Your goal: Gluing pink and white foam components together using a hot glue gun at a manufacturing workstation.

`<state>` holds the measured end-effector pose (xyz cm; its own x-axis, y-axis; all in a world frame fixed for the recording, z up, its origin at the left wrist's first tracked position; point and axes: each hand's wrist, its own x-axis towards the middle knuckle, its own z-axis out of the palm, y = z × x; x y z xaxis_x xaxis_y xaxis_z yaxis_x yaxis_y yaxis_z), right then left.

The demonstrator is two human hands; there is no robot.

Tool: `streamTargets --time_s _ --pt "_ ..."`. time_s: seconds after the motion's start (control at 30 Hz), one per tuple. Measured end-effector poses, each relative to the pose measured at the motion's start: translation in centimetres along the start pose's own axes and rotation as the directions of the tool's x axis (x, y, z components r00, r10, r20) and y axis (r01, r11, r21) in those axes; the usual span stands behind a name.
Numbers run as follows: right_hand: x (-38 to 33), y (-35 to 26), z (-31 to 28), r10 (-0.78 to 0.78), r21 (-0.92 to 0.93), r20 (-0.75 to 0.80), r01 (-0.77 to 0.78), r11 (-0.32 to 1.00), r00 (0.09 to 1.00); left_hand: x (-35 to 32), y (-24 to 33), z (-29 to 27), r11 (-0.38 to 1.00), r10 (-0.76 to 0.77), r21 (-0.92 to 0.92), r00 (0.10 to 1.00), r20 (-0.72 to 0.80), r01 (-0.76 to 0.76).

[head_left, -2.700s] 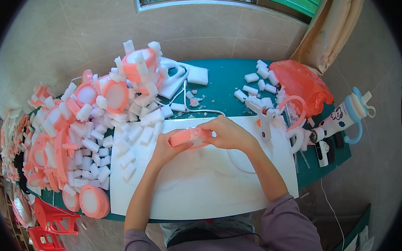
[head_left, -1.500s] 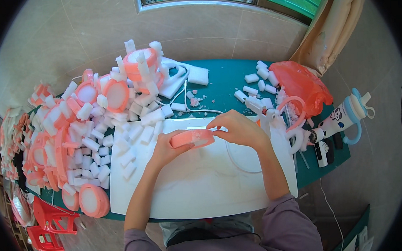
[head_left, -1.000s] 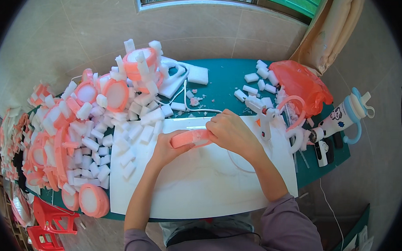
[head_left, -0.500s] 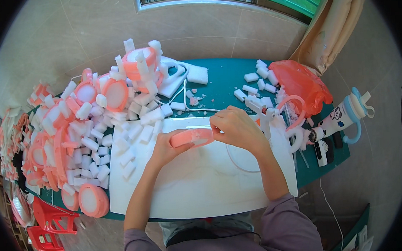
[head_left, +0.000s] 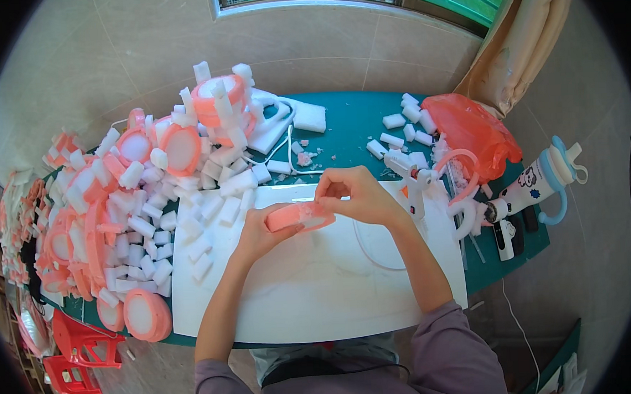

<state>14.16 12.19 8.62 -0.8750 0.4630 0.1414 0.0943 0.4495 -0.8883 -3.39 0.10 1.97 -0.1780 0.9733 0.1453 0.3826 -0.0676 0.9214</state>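
Note:
Over the white board (head_left: 320, 289), my left hand (head_left: 257, 233) grips a round pink foam piece (head_left: 295, 216) with a white centre, fingers wrapped on its left side. The piece is tilted, and its upper rim looks rough. My right hand (head_left: 360, 194) is at the right end of that rim, thumb and fingers curled into a pinch. Whatever is between those fingertips is too small to make out. A white gun-shaped tool (head_left: 415, 186) stands just right of my right hand.
A large heap of white foam blocks (head_left: 142, 225) and pink foam rings (head_left: 182, 150) fills the left side. At the right lie a red plastic bag (head_left: 469, 133), a white bottle (head_left: 532, 183) with a blue handle, and a pink hose (head_left: 473, 161). Red stools (head_left: 87, 341) stand lower left.
My right hand has shifted slightly left along the foam piece's rim, and its fingers are more curled. My left hand and the foam piece have stayed nearly still.

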Motion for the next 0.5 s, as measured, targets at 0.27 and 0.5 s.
streamTargets --time_s 0.27,0.5 --pt "0.35 0.31 0.10 0.093 0.352 0.047 -0.104 0.930 0.995 -0.02 -0.10 0.00 1.000 -0.018 -0.011 1.000 -0.002 0.018" --pt "0.27 0.05 0.01 0.111 0.328 0.071 -0.129 0.936 0.991 0.00 -0.19 0.02 1.000 -0.002 0.000 1.000 -0.011 0.002"
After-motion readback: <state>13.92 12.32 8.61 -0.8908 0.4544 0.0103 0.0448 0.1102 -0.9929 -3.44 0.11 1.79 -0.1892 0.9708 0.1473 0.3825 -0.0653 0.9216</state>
